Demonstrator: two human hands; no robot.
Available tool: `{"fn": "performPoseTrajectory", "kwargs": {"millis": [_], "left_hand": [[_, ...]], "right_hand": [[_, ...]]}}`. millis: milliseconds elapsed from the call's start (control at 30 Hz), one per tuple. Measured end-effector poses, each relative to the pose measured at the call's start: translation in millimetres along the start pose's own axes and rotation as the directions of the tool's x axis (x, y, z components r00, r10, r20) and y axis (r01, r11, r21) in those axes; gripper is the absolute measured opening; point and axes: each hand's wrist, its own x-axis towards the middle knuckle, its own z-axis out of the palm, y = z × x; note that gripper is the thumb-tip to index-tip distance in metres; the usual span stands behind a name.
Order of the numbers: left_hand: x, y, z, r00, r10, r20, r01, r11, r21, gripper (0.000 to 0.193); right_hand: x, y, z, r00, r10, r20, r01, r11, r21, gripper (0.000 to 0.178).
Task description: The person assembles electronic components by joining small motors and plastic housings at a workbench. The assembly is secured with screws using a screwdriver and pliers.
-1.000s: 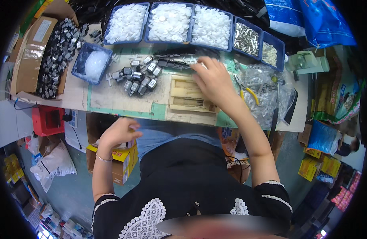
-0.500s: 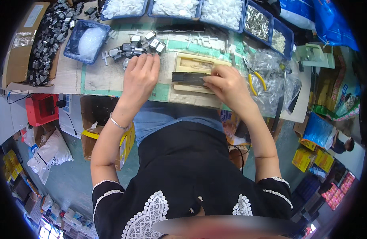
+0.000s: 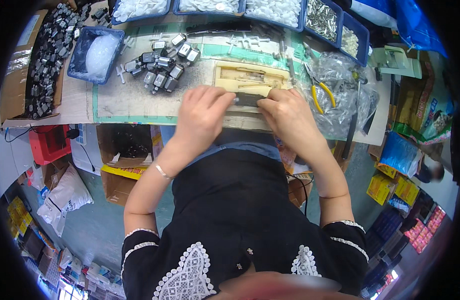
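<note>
A long black plastic part [image 3: 248,100] lies across the near side of a cream-coloured block with hollowed slots [image 3: 225,75]. My right hand [image 3: 292,112] pinches the part's right end between thumb and fingers. At its left end, my left hand [image 3: 202,114] is closed, fingertips together around something small; only a pale bit shows, and the rest is hidden by the fingers. Left of the block, beyond my left hand, sits a loose cluster of small silver-and-black motors [image 3: 162,65].
Blue trays of white plastic pieces [image 3: 210,6] and metal pins [image 3: 322,22] line the far edge. A blue tray [image 3: 72,70] holds a clear bag. Yellow-handled pliers [image 3: 317,97] lie on plastic bags [image 3: 340,75] at right. A cardboard box [image 3: 20,65] of motors stands left.
My left hand has come from the motor cluster, rightward and nearer, to the left end of the black part. My right hand keeps its grip on the part.
</note>
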Motion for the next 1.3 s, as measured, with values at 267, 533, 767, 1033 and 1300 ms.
{"fn": "performPoseTrajectory", "kwargs": {"millis": [267, 533, 767, 1033, 1300], "left_hand": [[7, -3, 14, 0.959, -0.256, -0.118, 0.239, 0.961, -0.14, 0.005], [14, -7, 3, 0.987, -0.161, 0.004, 0.159, 0.967, -0.199, 0.012], [17, -6, 8, 0.905, -0.415, 0.092, 0.419, 0.837, -0.351, 0.014], [93, -8, -32, 0.988, -0.15, -0.03, 0.138, 0.959, -0.248, 0.012], [203, -78, 17, 0.98, 0.06, -0.189, 0.019, 0.921, 0.389, 0.012]], "right_hand": [[0, -3, 1, 0.998, 0.037, -0.042, -0.035, 0.999, 0.041, 0.004], [-6, 5, 6, 0.997, 0.009, -0.076, -0.006, 0.999, 0.046, 0.007], [-4, 4, -2, 0.999, -0.036, 0.005, 0.036, 0.999, 0.04, 0.006], [25, 60, -60, 0.875, 0.102, -0.473, -0.045, 0.99, 0.131, 0.01], [85, 175, -34, 0.795, 0.034, -0.606, -0.372, 0.815, -0.443, 0.02]]}}
